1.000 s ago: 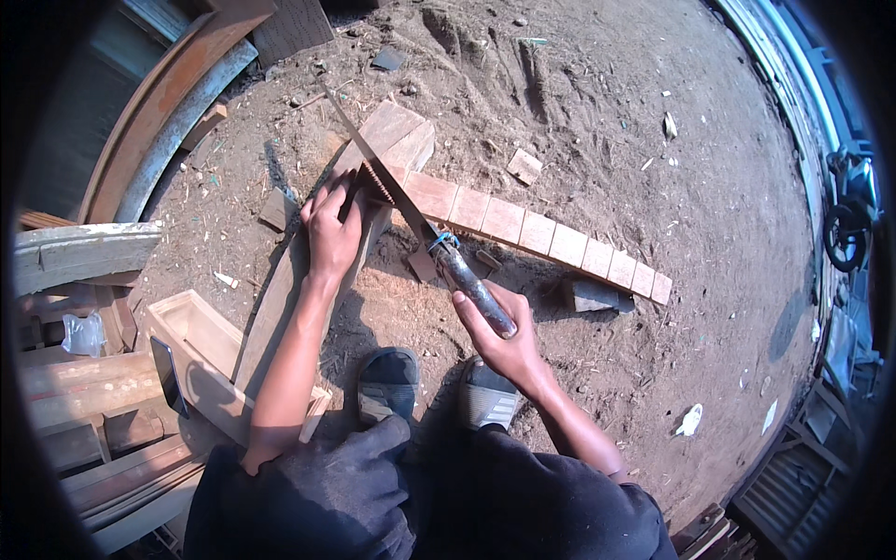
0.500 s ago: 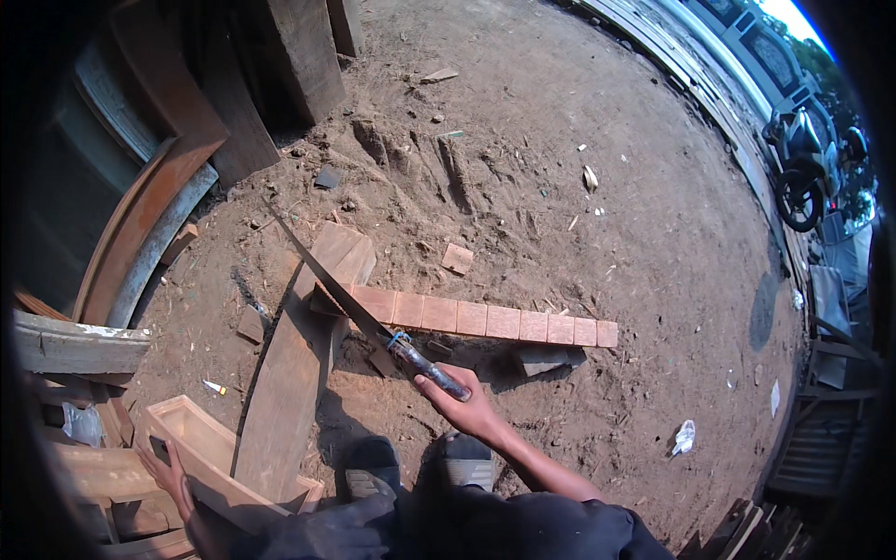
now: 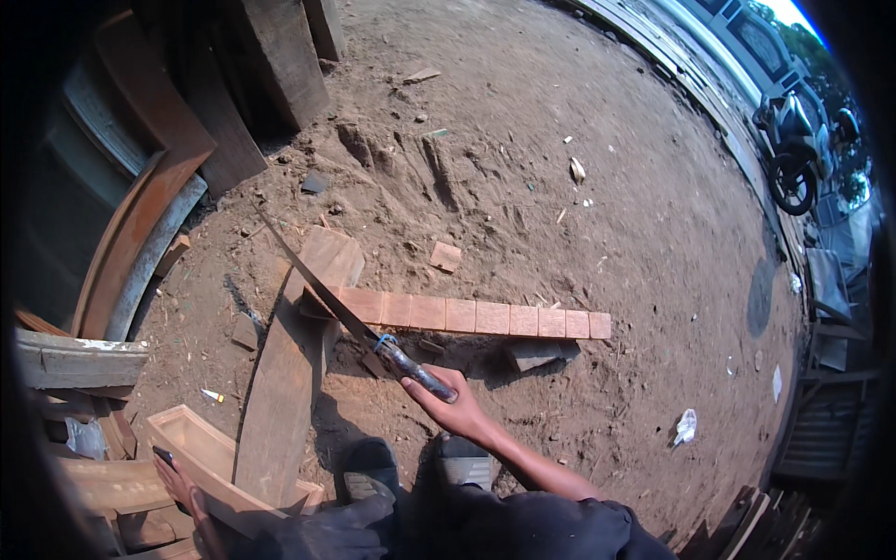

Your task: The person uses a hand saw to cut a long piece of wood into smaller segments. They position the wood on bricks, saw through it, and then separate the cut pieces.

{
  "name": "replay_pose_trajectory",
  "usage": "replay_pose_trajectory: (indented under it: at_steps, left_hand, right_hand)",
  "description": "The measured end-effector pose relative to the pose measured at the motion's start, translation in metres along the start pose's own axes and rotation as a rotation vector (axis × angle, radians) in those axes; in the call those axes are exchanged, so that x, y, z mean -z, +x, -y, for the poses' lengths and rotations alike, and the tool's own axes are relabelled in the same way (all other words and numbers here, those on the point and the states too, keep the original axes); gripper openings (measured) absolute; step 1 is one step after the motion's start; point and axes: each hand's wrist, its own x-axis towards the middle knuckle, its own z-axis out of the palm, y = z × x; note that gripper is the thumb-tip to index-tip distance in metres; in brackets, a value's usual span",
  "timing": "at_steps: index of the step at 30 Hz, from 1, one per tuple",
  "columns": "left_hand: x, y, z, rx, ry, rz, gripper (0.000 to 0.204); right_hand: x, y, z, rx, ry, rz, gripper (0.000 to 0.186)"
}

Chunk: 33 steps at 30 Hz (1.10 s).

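The right hand [image 3: 457, 409] sits near six o'clock, its forearm coming in from five, and it is clamped round the handle of the saw [image 3: 350, 317]. The wrist lies nearly straight, the blade pointing between ten and eleven. The left hand [image 3: 179, 486] is well apart from it at eight o'clock, reaching out low with fingers at the phone [image 3: 163, 456] — whether they are closed on it, I cannot tell.

There is one saw, and one strip [image 3: 462, 315] lying from nine o'clock toward three, marked across by about eight lines. Its left end rests on the one beam [image 3: 275, 420], which runs from about ten down to seven; near its right end is a block [image 3: 534, 356]. The blade crosses over the strip near the beam; I cannot tell whether it touches. One small offcut [image 3: 446, 257] lies just above centre, one box [image 3: 201, 435] at eight o'clock beside the beam, and two shoes [image 3: 464, 461] show near six.

The ground [image 3: 653, 243] is brown, loose dirt — rutted toward twelve and littered with chips. Thick posts [image 3: 280, 65] stand at eleven, a motorbike [image 3: 793, 154] is parked just past two, and a white scrap [image 3: 686, 427] lies at four.
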Motion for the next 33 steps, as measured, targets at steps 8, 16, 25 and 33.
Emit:
replay_pose_trajectory:
  at_steps: [8, 16, 25, 33]
  left_hand:
    - [0.048, -0.005, -0.031, -0.042, -0.330, 0.133, 0.055]
    - [0.018, -0.007, 0.030, 0.251, -0.739, -0.089, 0.058]
    - [0.012, -0.119, -0.001, 0.988, -1.004, 0.111, 0.043]
    - [-0.013, -0.306, -0.050, 1.277, -1.025, 0.074, 0.042]
  right_hand:
    - [0.002, 0.001, -0.009, 0.025, -0.055, -0.037, 0.026]
    - [-0.004, -0.001, -0.002, -0.077, 0.028, -0.007, 0.029]
    - [0.001, -0.001, -0.008, -0.072, -0.034, -0.029, 0.029]
    - [-0.003, -0.001, -0.008, -0.083, 0.037, -0.034, 0.026]
